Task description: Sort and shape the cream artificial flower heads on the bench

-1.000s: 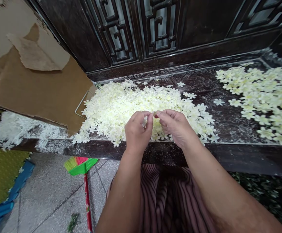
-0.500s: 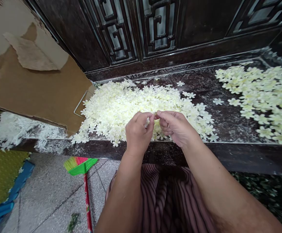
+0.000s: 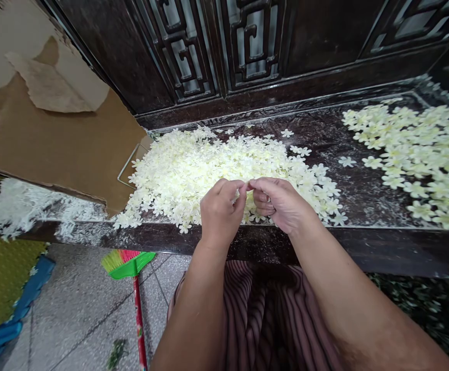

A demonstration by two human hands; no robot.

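A big heap of small cream-white fabric flowers (image 3: pixel 209 165) lies on a dark wooden ledge (image 3: pixel 325 139). My left hand (image 3: pixel 219 211) and my right hand (image 3: pixel 280 203) hover over the heap's near edge, fingertips meeting in a pinch. Between them they pinch a small flower piece (image 3: pixel 244 189), mostly hidden by the fingers. A second, looser spread of the same flowers (image 3: pixel 413 149) lies on the ledge at the right.
A carved dark wooden screen (image 3: pixel 247 46) rises behind the ledge. Torn cardboard (image 3: pixel 62 139) leans at the left, with white scraps (image 3: pixel 19 206) below it. A green broom with a red handle (image 3: pixel 134 288) lies on the tiled floor beside a green-blue mat (image 3: pixel 4 278). Striped cloth (image 3: pixel 266 314) covers my lap.
My fingers have shifted slightly, the pinch dropping a little toward the heap; the hands otherwise stay in place.
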